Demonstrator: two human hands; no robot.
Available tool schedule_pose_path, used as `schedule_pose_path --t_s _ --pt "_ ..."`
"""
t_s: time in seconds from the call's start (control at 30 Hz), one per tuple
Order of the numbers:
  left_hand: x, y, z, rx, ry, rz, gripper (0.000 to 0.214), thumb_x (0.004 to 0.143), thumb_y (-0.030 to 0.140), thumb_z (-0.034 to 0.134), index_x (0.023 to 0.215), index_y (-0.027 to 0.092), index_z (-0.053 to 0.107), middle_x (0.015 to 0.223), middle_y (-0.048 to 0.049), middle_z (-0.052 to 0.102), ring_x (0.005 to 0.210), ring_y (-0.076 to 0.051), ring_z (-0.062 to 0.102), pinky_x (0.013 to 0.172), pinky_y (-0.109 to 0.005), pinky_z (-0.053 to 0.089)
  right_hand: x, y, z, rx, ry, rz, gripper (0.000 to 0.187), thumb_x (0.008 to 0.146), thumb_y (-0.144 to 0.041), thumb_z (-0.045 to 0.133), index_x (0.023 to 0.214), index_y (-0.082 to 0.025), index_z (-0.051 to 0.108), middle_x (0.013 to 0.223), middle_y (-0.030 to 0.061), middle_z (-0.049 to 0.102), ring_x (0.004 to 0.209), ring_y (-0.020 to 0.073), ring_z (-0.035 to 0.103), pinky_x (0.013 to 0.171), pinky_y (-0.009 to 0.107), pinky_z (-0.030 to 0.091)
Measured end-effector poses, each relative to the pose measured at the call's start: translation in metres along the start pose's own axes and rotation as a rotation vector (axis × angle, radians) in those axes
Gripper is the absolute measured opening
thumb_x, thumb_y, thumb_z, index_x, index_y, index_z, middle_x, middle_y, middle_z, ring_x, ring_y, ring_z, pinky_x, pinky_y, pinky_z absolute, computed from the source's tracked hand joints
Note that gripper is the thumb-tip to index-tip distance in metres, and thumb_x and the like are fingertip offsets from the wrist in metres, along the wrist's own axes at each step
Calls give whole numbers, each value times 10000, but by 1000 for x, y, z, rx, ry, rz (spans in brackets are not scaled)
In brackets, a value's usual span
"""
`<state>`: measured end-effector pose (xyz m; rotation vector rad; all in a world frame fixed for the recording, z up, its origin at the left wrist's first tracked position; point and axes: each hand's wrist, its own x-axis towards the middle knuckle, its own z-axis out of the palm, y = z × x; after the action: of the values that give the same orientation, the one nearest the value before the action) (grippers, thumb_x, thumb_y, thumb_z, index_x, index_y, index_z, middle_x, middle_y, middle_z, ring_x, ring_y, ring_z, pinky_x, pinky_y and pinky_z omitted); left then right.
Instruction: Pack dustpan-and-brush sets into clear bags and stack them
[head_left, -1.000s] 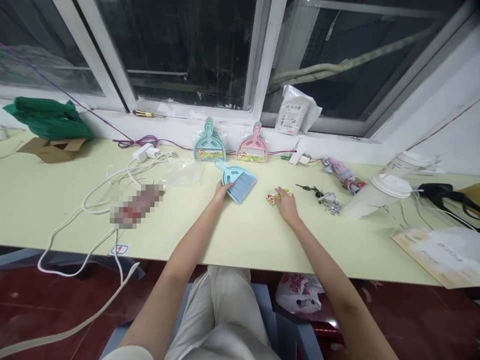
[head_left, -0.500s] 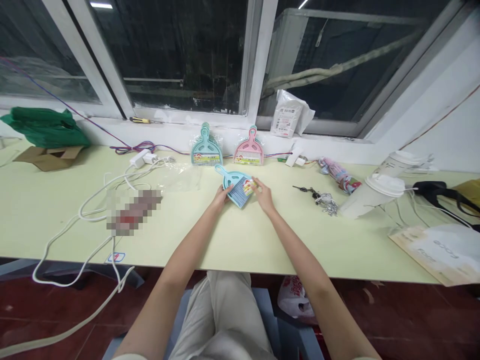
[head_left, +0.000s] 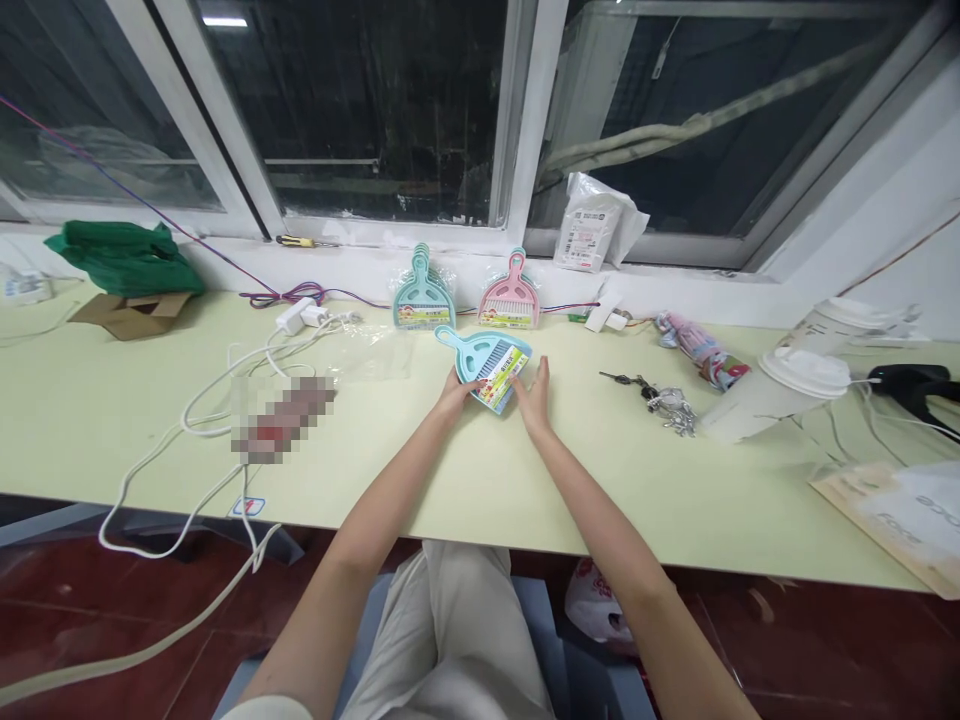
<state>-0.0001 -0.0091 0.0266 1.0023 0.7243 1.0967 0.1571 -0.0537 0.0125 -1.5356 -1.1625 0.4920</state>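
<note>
A light blue dustpan [head_left: 466,350] with a small brush [head_left: 487,358] nested in it is tilted above the table between my hands. My left hand [head_left: 452,398] grips its lower left side, the thumb over the front. A yellow-green and white printed label [head_left: 504,376] lies slanted across the brush bristles. My right hand [head_left: 534,402] is at the right edge, its thumb pressing on the label and its index finger stretched up; the other fingers are partly hidden. Behind, a stack of teal dustpan sets [head_left: 424,292] and a pink-fronted stack [head_left: 510,292] lean against the wall, similarly labelled.
White cables [head_left: 187,400] and a clear plastic bag [head_left: 371,355] lie to the left. Keys [head_left: 671,405], a folded umbrella [head_left: 701,350] and a white paper cup [head_left: 780,395] stand or lie on the right. A green bag [head_left: 124,258] rests on a cardboard box [head_left: 127,315].
The label, earlier folded up small in my right fingers, now lies spread across the brush and dustpan. My left thumb has come onto its lower left end. The view has shifted slightly left.
</note>
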Motion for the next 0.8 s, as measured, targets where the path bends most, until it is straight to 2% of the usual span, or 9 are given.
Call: schedule_pose_path --t_s 0.07,0.13,0.2,0.27,0.33,0.43,0.5,0.63,0.8 --pt "-1 -1 3 13 -29 19 620 551 144 802 1110 199 538 1150 -76 644 1091 -254 611 946 -425 494 5 6 -3 271 -111 162 671 799 -480 608 1377 -195 423 1428 143 500 1318 264 491 1042 457 461" --pt "-1 -1 4 64 -85 47 646 553 182 826 1132 203 542 1156 -80 642 1101 -256 603 957 -430 482 9 11 -7 487 -236 284 507 729 -427 706 1158 -191 579 1182 113 680 1120 259 645 958 439 533" --pt "1 2 1 179 -157 88 591 611 252 821 1140 206 562 1154 -80 645 1097 -257 602 966 -432 470 10 15 -11 614 -249 345 378 667 -351 770 981 -197 626 989 71 738 976 242 700 917 428 562" --pt "5 9 -9 403 -164 159 384 759 355 719 1091 195 613 1133 -82 657 1096 -264 596 996 -436 444 9 16 -15 691 -210 349 338 631 -291 796 914 -205 634 902 40 747 905 225 715 890 412 579" --pt "8 22 -28 705 12 278 285 895 394 541 1057 186 651 1159 -99 647 1155 -282 554 1060 -445 380 8 16 -18 740 -176 333 337 606 -260 811 892 -205 641 870 23 749 870 213 721 866 389 592" --pt "7 42 -67 1095 495 438 338 947 277 415 1208 196 614 1389 -130 502 1347 -290 378 1139 -449 259 4 14 -21 763 -165 338 355 573 -233 832 879 -194 657 861 23 754 830 205 725 822 349 609" --pt "4 50 -93 1270 670 389 386 923 192 422 1274 198 584 1493 -139 389 1414 -286 280 1148 -459 221 2 12 -22 759 -187 354 365 559 -223 845 877 -187 668 851 27 758 800 203 727 787 331 618" --pt "0 50 -124 1450 596 132 325 889 168 462 1102 198 705 1360 -144 549 1291 -283 458 1099 -442 278 -3 6 -19 758 -222 360 382 551 -229 863 886 -189 684 840 27 764 762 197 727 748 314 623" --pt "7 37 -112 1459 410 132 287 826 114 523 985 202 745 1061 -118 696 1049 -247 602 980 -344 391 -7 1 -18 712 -255 360 365 570 -234 859 893 -189 693 847 34 768 769 205 732 749 327 624"
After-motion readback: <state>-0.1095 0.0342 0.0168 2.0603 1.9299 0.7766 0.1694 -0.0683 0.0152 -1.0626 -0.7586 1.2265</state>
